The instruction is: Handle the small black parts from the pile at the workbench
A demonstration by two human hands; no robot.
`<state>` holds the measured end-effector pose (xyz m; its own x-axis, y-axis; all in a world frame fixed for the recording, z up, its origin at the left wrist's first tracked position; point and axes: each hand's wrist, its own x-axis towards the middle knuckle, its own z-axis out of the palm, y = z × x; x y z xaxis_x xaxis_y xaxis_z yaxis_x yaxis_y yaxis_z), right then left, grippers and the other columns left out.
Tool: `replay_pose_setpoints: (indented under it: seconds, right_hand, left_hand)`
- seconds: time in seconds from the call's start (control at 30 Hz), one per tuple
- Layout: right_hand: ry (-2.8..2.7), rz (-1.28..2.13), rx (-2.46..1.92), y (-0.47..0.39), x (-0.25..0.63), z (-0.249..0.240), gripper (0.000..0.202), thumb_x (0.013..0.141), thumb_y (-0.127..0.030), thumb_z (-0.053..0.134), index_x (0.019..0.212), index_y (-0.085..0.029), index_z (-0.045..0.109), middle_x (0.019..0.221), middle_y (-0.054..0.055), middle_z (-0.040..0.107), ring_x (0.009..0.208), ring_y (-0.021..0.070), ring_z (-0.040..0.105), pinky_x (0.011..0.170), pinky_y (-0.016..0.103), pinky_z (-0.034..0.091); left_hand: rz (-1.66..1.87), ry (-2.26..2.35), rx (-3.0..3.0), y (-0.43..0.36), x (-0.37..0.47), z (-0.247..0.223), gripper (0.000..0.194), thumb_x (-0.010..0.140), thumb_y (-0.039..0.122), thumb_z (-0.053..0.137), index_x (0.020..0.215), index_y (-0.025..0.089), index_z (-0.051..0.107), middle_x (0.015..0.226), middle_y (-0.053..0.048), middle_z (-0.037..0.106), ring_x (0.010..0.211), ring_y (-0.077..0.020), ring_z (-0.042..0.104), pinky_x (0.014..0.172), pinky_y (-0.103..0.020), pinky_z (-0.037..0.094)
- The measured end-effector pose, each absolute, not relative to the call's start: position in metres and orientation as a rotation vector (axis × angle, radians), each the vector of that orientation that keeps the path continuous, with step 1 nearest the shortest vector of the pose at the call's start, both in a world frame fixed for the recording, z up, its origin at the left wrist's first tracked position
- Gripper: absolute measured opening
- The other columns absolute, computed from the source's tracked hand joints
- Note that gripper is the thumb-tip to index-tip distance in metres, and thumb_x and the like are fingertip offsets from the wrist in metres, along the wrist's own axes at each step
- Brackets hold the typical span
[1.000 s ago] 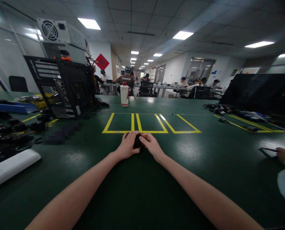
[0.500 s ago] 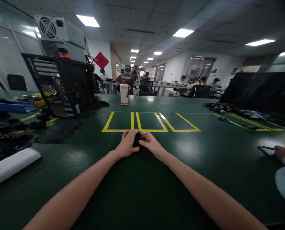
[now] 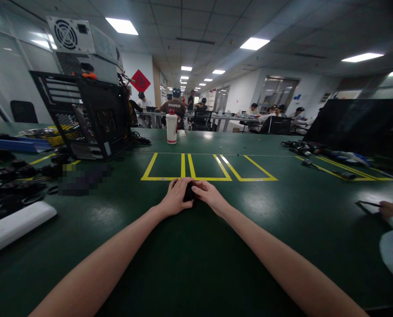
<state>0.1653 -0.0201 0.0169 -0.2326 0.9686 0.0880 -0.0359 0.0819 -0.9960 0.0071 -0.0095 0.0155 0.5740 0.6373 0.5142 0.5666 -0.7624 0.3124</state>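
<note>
Between my two hands is a small black object (image 3: 189,192), mostly covered by fingers, so its kind cannot be made out. My left hand (image 3: 177,196) wraps round its left side, with the thumb along the near edge. On the other side, the fingertips of my right hand (image 3: 208,195) are pinched against its right face. Both hands are low over the green table (image 3: 196,255), just on the near side of the yellow tape outlines (image 3: 201,179).
An open black computer case (image 3: 87,119) with a power supply (image 3: 80,37) on top stands at left. A white bottle (image 3: 171,128) stands behind the tape. Cables (image 3: 328,169) lie at right, near a person's hand (image 3: 392,209) holding a thin dark object. A white bar-shaped thing (image 3: 21,226) lies left.
My right thumb and fingers have shifted slightly upward on the black object's right side. My left hand keeps nearly the same hold.
</note>
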Motion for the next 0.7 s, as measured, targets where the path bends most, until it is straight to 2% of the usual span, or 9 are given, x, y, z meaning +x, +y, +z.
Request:
replay_pose_setpoints:
  seconds: [0.13,0.27,0.37,0.53,0.7]
  right_hand:
    - [-1.435,1.304,-0.945,-0.024,0.168,0.017,0.032,0.063,-0.030,0.064,0.092,-0.022,0.050,0.088,0.001,0.057,0.090,0.0155,0.052,0.081,0.033,0.041]
    - [-1.334,1.325,-0.975,-0.023,0.164,0.019,0.025,0.065,-0.036,0.060,0.083,-0.020,0.052,0.082,0.000,0.056,0.082,0.0134,0.053,0.076,0.031,0.042]
    - [-1.278,1.349,-1.007,-0.020,0.161,0.022,0.025,0.063,-0.033,0.063,0.081,-0.019,0.052,0.080,0.000,0.056,0.081,0.0125,0.053,0.076,0.030,0.042]
    - [-1.265,1.484,-1.041,-0.018,0.166,0.023,0.028,0.062,-0.030,0.064,0.086,-0.018,0.054,0.089,0.003,0.056,0.085,0.0139,0.054,0.081,0.032,0.041]
    - [-1.401,1.439,-0.980,-0.020,0.173,0.020,0.043,0.056,-0.025,0.070,0.094,-0.022,0.050,0.084,0.000,0.057,0.087,0.0151,0.054,0.084,0.035,0.039]
  left_hand:
    - [0.944,1.045,2.681,-0.009,0.007,0.016,0.056,0.066,0.022,0.055,0.115,0.022,0.029,0.113,-0.005,0.043,0.109,-0.0212,0.037,0.098,-0.041,0.018]
    - [0.956,1.048,2.680,-0.009,0.007,0.016,0.058,0.064,0.022,0.056,0.115,0.022,0.029,0.113,-0.005,0.042,0.109,-0.0213,0.037,0.098,-0.040,0.018]
    - [0.963,1.048,2.682,-0.009,0.007,0.015,0.059,0.064,0.022,0.057,0.115,0.022,0.029,0.113,-0.005,0.043,0.109,-0.0213,0.037,0.097,-0.040,0.019]
    - [0.976,1.044,2.693,-0.008,0.007,0.013,0.058,0.064,0.021,0.056,0.115,0.022,0.029,0.113,-0.005,0.043,0.109,-0.0210,0.037,0.098,-0.040,0.018]
    - [0.968,1.041,2.691,-0.009,0.007,0.013,0.055,0.065,0.022,0.055,0.114,0.022,0.030,0.112,-0.005,0.043,0.108,-0.0213,0.038,0.097,-0.040,0.019]
